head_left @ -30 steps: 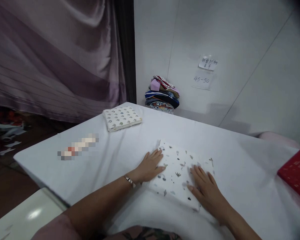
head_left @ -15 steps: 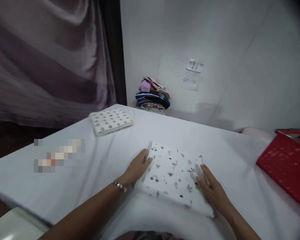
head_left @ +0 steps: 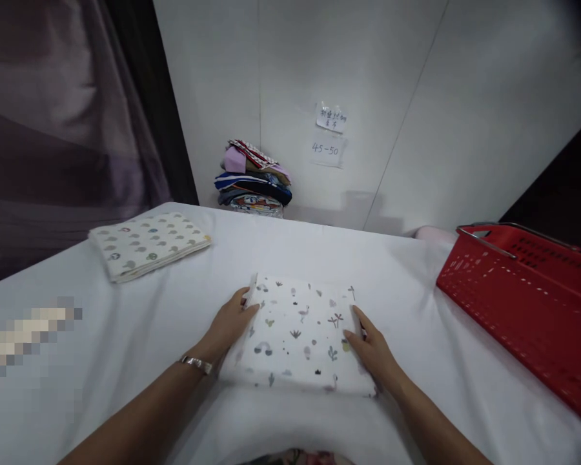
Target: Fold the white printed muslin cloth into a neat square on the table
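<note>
A folded white cloth point(head_left: 300, 336) printed with flamingos, cacti, palms and rainbows lies in front of me on the white table. My left hand point(head_left: 235, 321) grips its left edge, thumb on top and fingers around the side, partly hidden. On the opposite edge, my right hand point(head_left: 372, 345) holds the cloth the same way, with the thumb over the print. Farther off to the left rests a second folded cloth point(head_left: 148, 244), white with small grey and coloured motifs, apart from both hands.
A red plastic basket point(head_left: 518, 310) with metal handles stands on the right of the table point(head_left: 368, 258). Folded clothes point(head_left: 254, 181) are stacked by the wall beyond the far edge. Paper signs point(head_left: 328, 150) hang on the wall. A curtain point(head_left: 53, 110) hangs at left.
The view has swung to the right, showing more of the red basket. The cloth's side edges, raised a little before, now lie flatter between my hands.
</note>
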Demonstrator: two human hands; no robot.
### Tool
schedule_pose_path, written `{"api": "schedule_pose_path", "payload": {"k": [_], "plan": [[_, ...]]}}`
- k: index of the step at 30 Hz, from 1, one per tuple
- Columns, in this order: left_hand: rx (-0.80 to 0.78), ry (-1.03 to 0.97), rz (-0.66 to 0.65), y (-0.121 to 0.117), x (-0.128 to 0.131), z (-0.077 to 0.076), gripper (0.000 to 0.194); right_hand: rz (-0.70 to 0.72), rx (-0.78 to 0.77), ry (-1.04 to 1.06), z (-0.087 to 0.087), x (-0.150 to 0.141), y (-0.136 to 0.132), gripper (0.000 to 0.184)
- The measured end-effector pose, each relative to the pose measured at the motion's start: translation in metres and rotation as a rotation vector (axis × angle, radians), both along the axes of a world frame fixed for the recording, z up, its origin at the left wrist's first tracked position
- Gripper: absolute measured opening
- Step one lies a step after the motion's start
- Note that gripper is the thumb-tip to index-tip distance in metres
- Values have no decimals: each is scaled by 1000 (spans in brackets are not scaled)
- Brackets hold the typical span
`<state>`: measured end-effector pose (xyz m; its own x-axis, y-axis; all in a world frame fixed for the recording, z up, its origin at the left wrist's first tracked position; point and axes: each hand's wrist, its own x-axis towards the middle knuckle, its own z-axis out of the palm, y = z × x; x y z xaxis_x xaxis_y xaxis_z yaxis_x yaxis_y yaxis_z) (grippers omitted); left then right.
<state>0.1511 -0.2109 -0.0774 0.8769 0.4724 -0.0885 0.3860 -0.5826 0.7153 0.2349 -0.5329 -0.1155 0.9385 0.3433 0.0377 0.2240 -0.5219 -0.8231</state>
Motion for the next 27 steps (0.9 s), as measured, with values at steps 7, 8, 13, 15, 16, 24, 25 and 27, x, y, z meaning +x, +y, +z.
{"api": "schedule_pose_path", "payload": {"k": [7,8,13,15,16,24,25,27], "plan": [[44,67,-2,9,6,6,55,41,-204,-95,2,-7,-4,67],[74,71,-8,8,5,8,56,48,-255,-134,5,-5,-4,68],[382,-77,-157,-6,6,19,61,159,-448,-368,27,9,17,66],[481,-105,-282,-10,13,19,59,218,-515,-406,35,16,32,66],[516,-94,-331,-11,18,17,60,235,-549,-414,37,20,39,67],[501,24,-412,0,34,-9,64,210,-665,-317,10,47,50,69],[502,20,-411,0,34,-10,64,209,-658,-323,8,47,49,69],[490,21,-413,0,34,-10,65,202,-640,-316,7,48,48,69]]}}
